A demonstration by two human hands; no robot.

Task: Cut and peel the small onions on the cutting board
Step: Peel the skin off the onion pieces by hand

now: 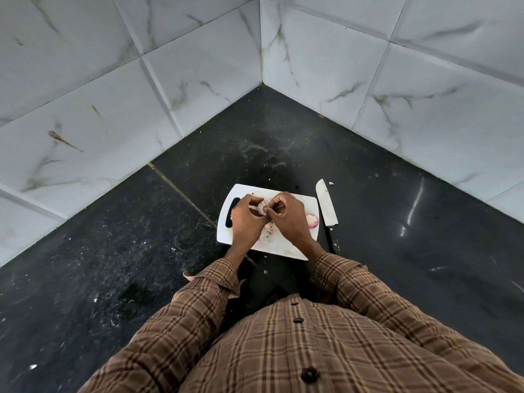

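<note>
Left hand: my left hand (244,219) is over the middle of the cutting board (292,246), fingers curled round a small onion (261,209) that it holds from the 9 o'clock side.
Right hand: my right hand (289,217) meets it from 3 o'clock, fingertips pinching at the same onion, seemingly at its skin; I cannot tell just which fingers have hold.
Onion in hand: held between both hands above the board's centre, only a pale pinkish patch showing between the fingers.
Cut onion half: a second piece (312,220) lies cut face up at the board's 3 o'clock edge, purple rim, pale middle, just beside my right hand.
Peel scraps: small bits (268,232) lie on the board under and between my wrists.
Board: white, with a dark handle slot at 9 o'clock, resting on the black counter (397,251).
Knife: the knife (326,204) lies on the counter just off the board's 3 o'clock side, tip towards 12, touched by neither hand.
Sleeves: brown checked cuffs (218,273) at 6 o'clock.
</note>
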